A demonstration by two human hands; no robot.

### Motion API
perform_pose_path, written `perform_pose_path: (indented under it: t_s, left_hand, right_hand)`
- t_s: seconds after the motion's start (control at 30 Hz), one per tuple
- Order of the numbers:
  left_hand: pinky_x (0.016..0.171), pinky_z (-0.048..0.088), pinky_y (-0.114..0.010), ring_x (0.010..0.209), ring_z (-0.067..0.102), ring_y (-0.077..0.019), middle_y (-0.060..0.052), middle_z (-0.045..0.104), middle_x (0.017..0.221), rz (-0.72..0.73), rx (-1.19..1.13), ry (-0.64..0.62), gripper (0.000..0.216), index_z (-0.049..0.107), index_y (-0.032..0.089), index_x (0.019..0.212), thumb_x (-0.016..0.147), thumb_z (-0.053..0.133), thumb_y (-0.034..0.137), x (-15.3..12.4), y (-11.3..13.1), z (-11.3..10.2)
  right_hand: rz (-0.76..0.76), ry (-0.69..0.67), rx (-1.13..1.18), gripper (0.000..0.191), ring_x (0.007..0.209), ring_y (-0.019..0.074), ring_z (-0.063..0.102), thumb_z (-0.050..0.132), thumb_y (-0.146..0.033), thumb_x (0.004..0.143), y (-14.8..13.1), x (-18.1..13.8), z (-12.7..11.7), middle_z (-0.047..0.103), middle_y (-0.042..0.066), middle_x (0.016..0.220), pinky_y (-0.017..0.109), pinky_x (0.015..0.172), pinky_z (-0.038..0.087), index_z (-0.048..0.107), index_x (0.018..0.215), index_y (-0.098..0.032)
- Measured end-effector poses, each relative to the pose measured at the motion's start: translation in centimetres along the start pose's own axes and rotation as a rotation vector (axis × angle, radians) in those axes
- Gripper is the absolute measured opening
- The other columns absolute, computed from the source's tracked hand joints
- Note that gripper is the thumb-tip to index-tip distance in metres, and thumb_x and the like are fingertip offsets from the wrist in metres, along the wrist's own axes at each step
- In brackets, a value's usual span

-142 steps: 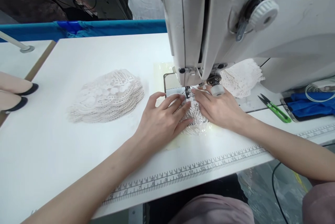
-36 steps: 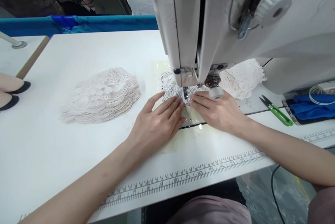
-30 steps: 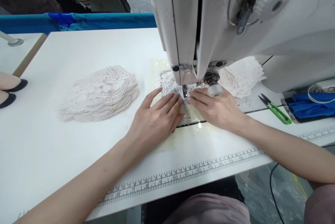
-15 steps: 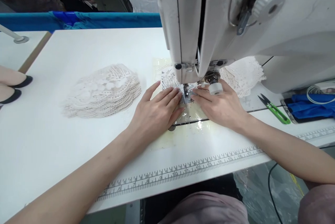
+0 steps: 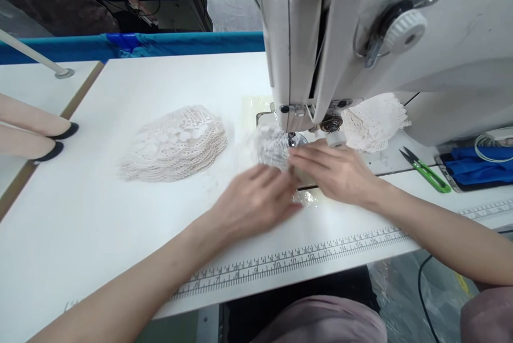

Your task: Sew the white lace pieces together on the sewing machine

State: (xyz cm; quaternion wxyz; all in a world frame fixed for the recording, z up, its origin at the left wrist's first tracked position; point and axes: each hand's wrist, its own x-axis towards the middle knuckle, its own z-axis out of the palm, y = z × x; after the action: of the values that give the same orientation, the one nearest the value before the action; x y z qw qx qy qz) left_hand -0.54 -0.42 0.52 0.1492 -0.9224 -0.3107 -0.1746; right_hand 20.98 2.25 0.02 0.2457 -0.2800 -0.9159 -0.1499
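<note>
A small white lace piece (image 5: 272, 145) lies just left of the needle of the white sewing machine (image 5: 360, 38). My right hand (image 5: 336, 172) rests on the machine bed below the presser foot. Its fingers are stretched out flat, and the tips reach the lace piece's right edge. My left hand (image 5: 256, 199) hovers nearer to me, below the lace piece, smeared by motion, so its fingers cannot be read. A stack of similar lace pieces (image 5: 176, 142) sits on the white table (image 5: 100, 215) to the left.
More lace (image 5: 377, 118) lies behind the machine's arm. Green-handled thread snips (image 5: 427, 169) and blue cloth (image 5: 476, 164) are at the right. A printed ruler (image 5: 288, 263) runs along the table's near edge. Another person's feet in black shoes (image 5: 52, 140) show at the far left.
The lace piece has passed under the needle from the near side and now lies to its left. My left hand has pulled back toward me and is in motion.
</note>
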Motion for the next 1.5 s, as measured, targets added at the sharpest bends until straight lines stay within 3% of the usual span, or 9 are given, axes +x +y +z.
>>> perform_pose_path:
  t_s: [0.13,0.23,0.33,0.4,0.67,0.87,0.97,1.1,1.5]
  left_hand:
    - [0.055,0.047,-0.026,0.062,0.060,-0.0109,0.001,0.068,0.074,0.437,-0.162,0.199,0.017,0.067,0.016,0.084,0.090,0.059,0.030,-0.4,1.0,-1.2]
    - [0.046,0.040,-0.024,0.057,0.058,-0.0099,0.002,0.068,0.075,0.196,-0.077,0.292,0.009,0.064,0.017,0.083,0.086,0.065,0.026,-0.6,0.2,-1.3]
    - [0.038,0.030,-0.024,0.053,0.056,-0.0107,-0.002,0.069,0.084,-0.223,-0.007,0.097,0.023,0.063,0.015,0.095,0.086,0.065,0.036,-0.4,-0.7,-0.6]
    - [0.036,0.027,-0.024,0.051,0.056,-0.0113,-0.002,0.068,0.087,-0.323,-0.018,-0.016,0.031,0.062,0.015,0.099,0.085,0.064,0.043,-0.2,-0.9,-0.1]
    - [0.041,0.031,-0.027,0.053,0.057,-0.0115,0.002,0.069,0.076,-0.113,0.070,0.105,0.009,0.064,0.017,0.084,0.090,0.059,0.021,0.0,-0.9,0.9]
    - [0.046,0.041,-0.019,0.058,0.059,-0.0058,0.003,0.070,0.084,-0.332,-0.329,0.235,0.004,0.063,0.018,0.090,0.089,0.060,0.015,-0.1,-0.5,-0.1]
    - [0.050,0.046,-0.016,0.061,0.062,-0.0049,0.003,0.070,0.084,-0.397,-0.516,0.253,0.008,0.061,0.019,0.082,0.088,0.061,0.012,0.0,0.2,-1.0]
    - [0.055,0.052,-0.017,0.064,0.064,-0.0066,0.003,0.068,0.079,-0.456,-0.626,0.215,0.007,0.061,0.019,0.082,0.086,0.063,0.013,0.2,0.8,-1.6]
    - [0.051,0.046,-0.020,0.064,0.062,-0.0096,0.001,0.066,0.078,-0.189,-0.290,0.298,0.013,0.055,0.017,0.086,0.084,0.062,0.007,-0.4,0.5,-0.2]
  right_hand:
    - [-0.180,-0.141,0.305,0.033,0.119,0.0162,0.057,0.041,-0.008,0.095,-0.8,0.0,0.0,0.065,0.005,0.125,0.035,0.099,0.048,0.062,0.120,-0.014]
    - [-0.221,-0.104,0.464,0.030,0.097,0.0127,0.067,0.042,-0.006,0.092,-0.8,-0.1,-0.3,0.075,0.002,0.098,0.031,0.097,0.049,0.071,0.091,-0.015]
    - [-0.182,-0.126,0.489,0.038,0.071,0.0098,0.065,0.037,0.001,0.085,-0.4,-0.2,-0.6,0.070,-0.002,0.069,0.026,0.076,0.053,0.064,0.065,-0.018]
    - [-0.164,-0.172,0.466,0.038,0.064,0.0095,0.061,0.036,0.001,0.082,0.0,-0.2,-0.7,0.064,-0.003,0.061,0.024,0.064,0.050,0.059,0.060,-0.018]
    - [-0.069,-0.084,0.513,0.028,0.052,0.0095,0.053,0.038,-0.006,0.077,0.0,-0.4,-0.5,0.057,-0.004,0.053,0.025,0.053,0.041,0.056,0.059,-0.019]
    - [0.430,-0.058,0.693,0.026,0.047,0.0041,0.051,0.057,-0.023,0.087,-1.5,0.1,-0.8,0.068,0.005,0.098,0.021,0.046,0.044,0.058,0.111,-0.014]
    - [0.577,-0.146,0.854,0.024,0.047,0.0040,0.053,0.057,-0.019,0.089,-1.7,0.3,-0.8,0.067,0.001,0.086,0.018,0.046,0.045,0.056,0.112,-0.015]
    - [0.514,-0.089,0.799,0.010,0.056,0.0077,0.057,0.057,-0.017,0.088,-1.6,0.1,-0.6,0.061,-0.004,0.067,0.018,0.050,0.047,0.060,0.098,-0.016]
    - [0.328,-0.060,0.653,0.014,0.042,0.0043,0.039,0.050,-0.018,0.092,-1.8,-0.3,-0.6,0.043,-0.011,0.055,0.016,0.041,0.033,0.053,0.105,-0.016]
